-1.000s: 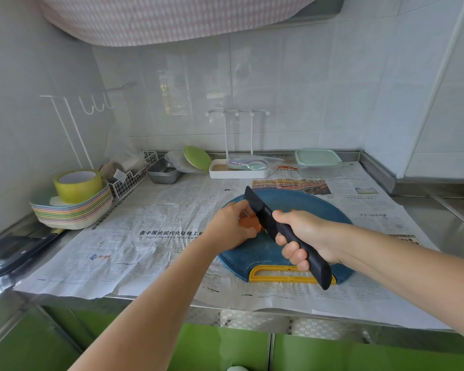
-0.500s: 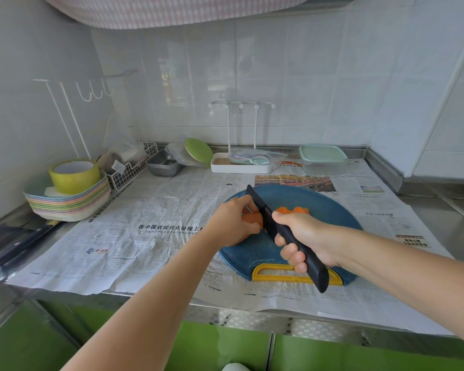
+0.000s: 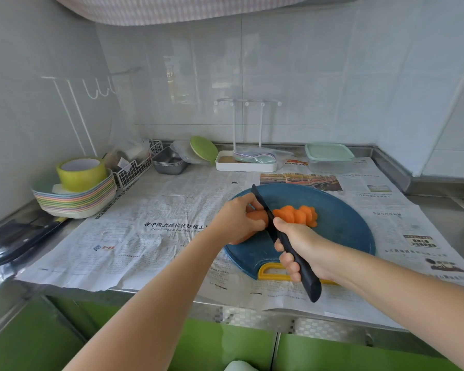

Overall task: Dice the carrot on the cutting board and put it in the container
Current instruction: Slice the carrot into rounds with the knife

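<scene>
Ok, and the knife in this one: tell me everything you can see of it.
The knife is matte black all over, blade and handle alike, slim and pointed. The right hand grips its handle, whose butt sticks out toward the camera. The blade slants away, tip farthest, edge down over the blue cutting board, set between the uncut carrot piece that the left hand holds and the cut slices piled on its right.

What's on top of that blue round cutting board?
A pile of carrot slices and an uncut carrot stub the left hand holds, with the black knife between. The hand covers most of it.
</scene>
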{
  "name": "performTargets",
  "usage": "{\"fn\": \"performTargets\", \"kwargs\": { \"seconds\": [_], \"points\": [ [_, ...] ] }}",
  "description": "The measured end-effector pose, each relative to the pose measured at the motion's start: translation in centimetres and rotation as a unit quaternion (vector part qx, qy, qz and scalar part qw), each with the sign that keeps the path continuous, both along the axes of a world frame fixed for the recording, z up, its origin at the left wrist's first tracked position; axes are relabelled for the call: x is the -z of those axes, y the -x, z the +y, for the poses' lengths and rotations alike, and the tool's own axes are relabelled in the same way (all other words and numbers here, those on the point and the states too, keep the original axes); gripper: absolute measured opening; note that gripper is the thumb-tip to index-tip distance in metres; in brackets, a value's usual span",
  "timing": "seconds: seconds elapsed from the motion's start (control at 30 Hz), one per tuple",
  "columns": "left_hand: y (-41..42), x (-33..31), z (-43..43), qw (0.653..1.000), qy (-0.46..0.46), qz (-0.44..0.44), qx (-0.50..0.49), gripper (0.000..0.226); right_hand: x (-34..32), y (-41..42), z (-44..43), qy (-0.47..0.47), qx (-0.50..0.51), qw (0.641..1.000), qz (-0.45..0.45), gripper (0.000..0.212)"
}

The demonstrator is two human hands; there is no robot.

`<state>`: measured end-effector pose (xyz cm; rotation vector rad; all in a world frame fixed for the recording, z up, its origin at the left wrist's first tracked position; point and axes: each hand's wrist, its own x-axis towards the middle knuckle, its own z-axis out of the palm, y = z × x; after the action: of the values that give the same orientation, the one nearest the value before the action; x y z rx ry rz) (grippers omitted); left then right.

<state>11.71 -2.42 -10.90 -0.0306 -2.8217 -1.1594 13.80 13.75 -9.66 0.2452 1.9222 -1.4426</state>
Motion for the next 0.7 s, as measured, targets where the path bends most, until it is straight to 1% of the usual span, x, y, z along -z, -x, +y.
{"fn": "performTargets", "kwargs": {
  "seconds": [0.2,0.3,0.47,0.7],
  "points": [
    [-0.5,0.0,0.2,1.000,0.012,-0.002,-0.016,0.023,-0.3,0.1,1.7,0.011,0.016,1.000,0.012,0.054],
    [-0.8,-0.2,0.4,1.000,0.025,-0.001,-0.016,0.027,-0.9,0.0,2.6,0.009,0.006,1.000,0.017,0.053],
    [-1.0,-0.3,0.7,0.999,0.024,0.013,-0.018,0.020,-2.7,-0.4,2.7,0.010,-0.016,0.999,0.031,0.052],
    [-1.1,-0.4,1.0,0.998,0.060,0.013,-0.028,0.030,-4.4,-0.6,2.8,0.007,-0.039,0.998,0.040,0.053]
  ]
}}
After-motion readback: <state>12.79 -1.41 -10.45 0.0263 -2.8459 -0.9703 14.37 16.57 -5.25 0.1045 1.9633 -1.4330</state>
